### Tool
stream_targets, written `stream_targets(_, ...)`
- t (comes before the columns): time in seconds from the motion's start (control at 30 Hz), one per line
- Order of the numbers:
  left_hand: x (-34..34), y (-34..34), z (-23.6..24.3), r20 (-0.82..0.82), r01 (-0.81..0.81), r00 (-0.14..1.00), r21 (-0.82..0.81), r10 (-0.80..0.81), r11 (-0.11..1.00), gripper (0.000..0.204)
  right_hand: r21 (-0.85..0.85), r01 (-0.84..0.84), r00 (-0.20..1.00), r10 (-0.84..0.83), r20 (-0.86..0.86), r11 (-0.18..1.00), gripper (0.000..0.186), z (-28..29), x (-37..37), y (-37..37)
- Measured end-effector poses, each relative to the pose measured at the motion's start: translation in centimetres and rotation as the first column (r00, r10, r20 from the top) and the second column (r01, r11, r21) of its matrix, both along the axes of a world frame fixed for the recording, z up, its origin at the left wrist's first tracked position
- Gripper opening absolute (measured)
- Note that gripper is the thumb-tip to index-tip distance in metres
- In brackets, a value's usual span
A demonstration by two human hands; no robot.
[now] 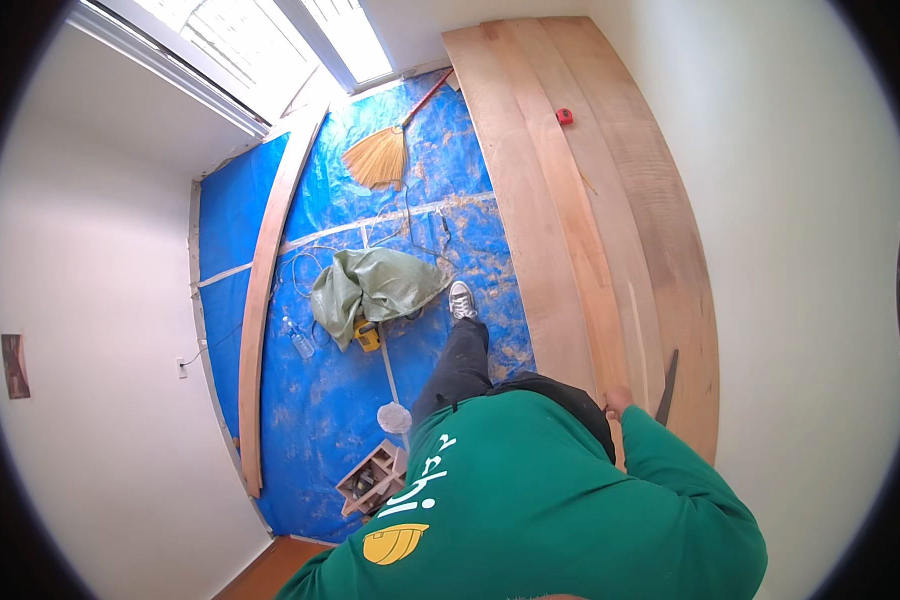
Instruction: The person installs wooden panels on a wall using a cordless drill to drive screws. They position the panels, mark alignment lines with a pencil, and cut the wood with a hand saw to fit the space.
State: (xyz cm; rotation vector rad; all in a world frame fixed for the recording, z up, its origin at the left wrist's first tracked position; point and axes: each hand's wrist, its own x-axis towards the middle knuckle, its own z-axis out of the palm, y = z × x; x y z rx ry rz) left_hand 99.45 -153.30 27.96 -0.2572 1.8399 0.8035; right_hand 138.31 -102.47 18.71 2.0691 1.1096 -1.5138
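My right hand [619, 398] is at the near end of the laid plywood strips [530, 120], its fingers closed around something small and dark reddish that I cannot make out. A long dark blade, seemingly a handsaw [668, 385], lies on the boards just right of it. My left hand is out of sight beyond my green-jacketed body. Farther up the boards is a red tape measure [565, 116], with a thin yellowish item [588, 183], perhaps a pencil, below it.
Blue sheeting [230, 200] carries a long plank [270, 250] at left, a straw broom [375, 160], cords, a green sack [365, 285] over a yellow tool [367, 335], a bottle [298, 338] and a wooden toolbox [368, 472]. White walls stand on both sides, windows at upper left.
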Motion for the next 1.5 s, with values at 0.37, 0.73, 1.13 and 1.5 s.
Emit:
stream_targets(0.37,-43.1,18.8,-0.4,-0.063,-0.214,0.974,0.065,0.218,0.975,0.064,0.329,0.110,0.907,0.041,-0.419,0.938,0.035,9.4,-36.4,16.6)
stream_targets(0.73,-57.7,42.3,-2.0,0.018,-0.053,0.999,0.133,0.051,0.990,0.064,0.235,0.099,0.988,-0.069,-0.135,0.967,0.033,1.2,-41.9,22.8)
stream_targets(1.13,-72.5,58.5,4.3,-0.011,0.217,0.975,-0.186,-0.223,0.958,0.062,0.543,0.120,0.948,-0.258,0.185,0.831,0.041,-10.4,-47.3,44.6)
stream_targets(1.5,-87.1,88.0,-6.8,-0.210,0.580,0.768,-0.173,-0.605,0.796,0.062,0.319,0.917,0.236,-0.971,0.046,0.239,0.026,-31.0,-37.2,50.7)
